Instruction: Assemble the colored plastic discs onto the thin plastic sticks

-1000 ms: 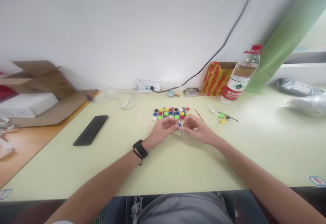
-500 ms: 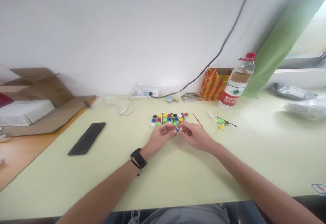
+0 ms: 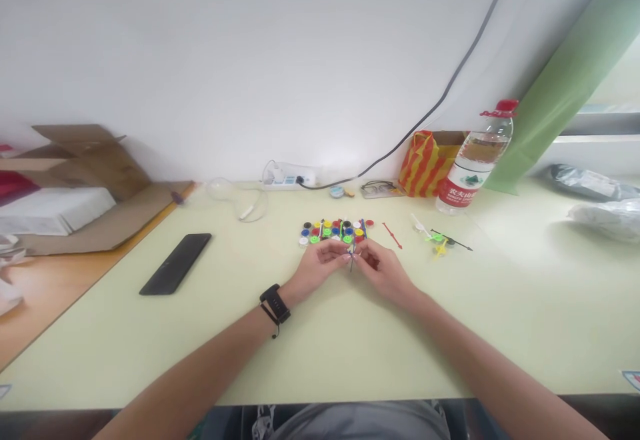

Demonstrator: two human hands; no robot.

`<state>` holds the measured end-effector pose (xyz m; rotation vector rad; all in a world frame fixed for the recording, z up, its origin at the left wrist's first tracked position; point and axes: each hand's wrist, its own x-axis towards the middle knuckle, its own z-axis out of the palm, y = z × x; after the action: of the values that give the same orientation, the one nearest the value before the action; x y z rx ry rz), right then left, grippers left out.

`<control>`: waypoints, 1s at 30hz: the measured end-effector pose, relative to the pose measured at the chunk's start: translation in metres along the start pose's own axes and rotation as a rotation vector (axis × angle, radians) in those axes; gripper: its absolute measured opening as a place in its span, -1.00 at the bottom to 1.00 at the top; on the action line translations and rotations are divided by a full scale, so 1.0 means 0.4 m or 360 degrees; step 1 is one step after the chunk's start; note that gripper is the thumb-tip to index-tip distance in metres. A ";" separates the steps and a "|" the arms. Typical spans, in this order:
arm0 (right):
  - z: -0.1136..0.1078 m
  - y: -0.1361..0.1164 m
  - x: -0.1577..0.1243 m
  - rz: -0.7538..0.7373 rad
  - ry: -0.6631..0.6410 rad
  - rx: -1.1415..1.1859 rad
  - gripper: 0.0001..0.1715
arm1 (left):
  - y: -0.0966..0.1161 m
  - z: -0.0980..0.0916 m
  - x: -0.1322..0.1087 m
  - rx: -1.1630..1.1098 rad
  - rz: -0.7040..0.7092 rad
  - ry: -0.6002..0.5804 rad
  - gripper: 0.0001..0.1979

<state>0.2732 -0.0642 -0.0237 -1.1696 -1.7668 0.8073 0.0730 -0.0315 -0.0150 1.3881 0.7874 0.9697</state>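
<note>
In front of me, above the table, my left hand [image 3: 320, 265] and my right hand [image 3: 384, 268] meet fingertip to fingertip. Both pinch a small, thin blue arrow-shaped pointer [image 3: 352, 264], which points roughly away from me; its middle is partly covered by my fingers. Just beyond my hands lies a group of small round plastic discs [image 3: 336, 232] in several colours, with a few arrow pointers laid across them. A red arrow [image 3: 393, 235] lies alone to their right. Farther right is a loose cluster of arrow pieces, among them a yellow one [image 3: 440, 248] and a black one [image 3: 453, 239].
A black phone-like slab [image 3: 176, 264] lies to the left. Behind it are a cardboard box [image 3: 110, 173] and a white cable [image 3: 247, 212]. Along the wall stand a power strip [image 3: 287, 179], a striped bag [image 3: 425, 167] and a large water bottle [image 3: 473, 167]. Plastic packages [image 3: 607, 217] lie far right.
My view has shifted slightly, so the table items appear a little farther right. Both hands still pinch the blue arrow, which now looks turned more toward straight up and down.
</note>
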 end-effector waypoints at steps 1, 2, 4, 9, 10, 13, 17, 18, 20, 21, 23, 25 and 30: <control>0.000 -0.001 0.001 -0.0004 0.0005 -0.0005 -0.79 | 0.000 -0.001 0.001 -0.0011 -0.0017 0.0017 -0.61; -0.001 -0.002 0.001 -0.0011 0.0008 -0.0017 -0.80 | 0.000 -0.002 0.001 -0.0019 -0.0034 0.0036 -0.61; -0.003 -0.006 0.001 -0.0032 0.0009 -0.0061 -0.83 | 0.002 -0.004 0.001 -0.0023 -0.0054 0.0066 -0.60; -0.008 -0.014 -0.003 -0.0067 -0.0006 -0.0181 -0.81 | 0.012 -0.009 -0.001 0.0022 -0.0056 0.0023 -0.62; -0.008 -0.014 -0.003 -0.0072 -0.0001 -0.0195 -0.81 | 0.014 -0.009 -0.001 0.0023 -0.0062 0.0020 -0.63; -0.005 -0.010 -0.003 -0.0092 0.0051 -0.0187 -0.82 | 0.019 -0.009 -0.003 -0.0008 -0.0086 0.0047 -0.65; 0.001 -0.008 -0.008 -0.0181 0.0152 -0.0132 -0.66 | 0.024 -0.007 -0.006 -0.0056 -0.0117 0.0061 -0.65; 0.002 -0.010 -0.011 -0.0228 0.0160 -0.0144 -0.61 | 0.025 -0.006 -0.007 -0.0056 -0.0120 0.0059 -0.65; 0.003 -0.018 -0.016 -0.0335 0.0147 -0.0195 -0.57 | 0.027 -0.006 -0.009 -0.0047 -0.0125 0.0057 -0.66; 0.003 -0.023 -0.019 -0.0377 0.0129 -0.0234 -0.59 | 0.027 -0.006 -0.009 -0.0042 -0.0129 0.0054 -0.66; 0.001 -0.031 -0.020 -0.0375 0.0148 -0.0347 -0.69 | 0.027 -0.006 -0.009 -0.0038 -0.0139 0.0061 -0.65; -0.003 -0.036 -0.017 -0.0248 0.0257 -0.0444 -0.52 | 0.027 -0.005 -0.008 -0.0043 -0.0147 0.0092 -0.64; -0.021 -0.034 0.002 -0.0042 0.0343 -0.0192 -0.48 | 0.030 -0.002 -0.007 -0.0061 -0.0164 0.0150 -0.60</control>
<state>0.2753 -0.0680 -0.0082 -1.2596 -1.6661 0.5429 0.0700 -0.0343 -0.0033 1.2639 0.8978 0.9707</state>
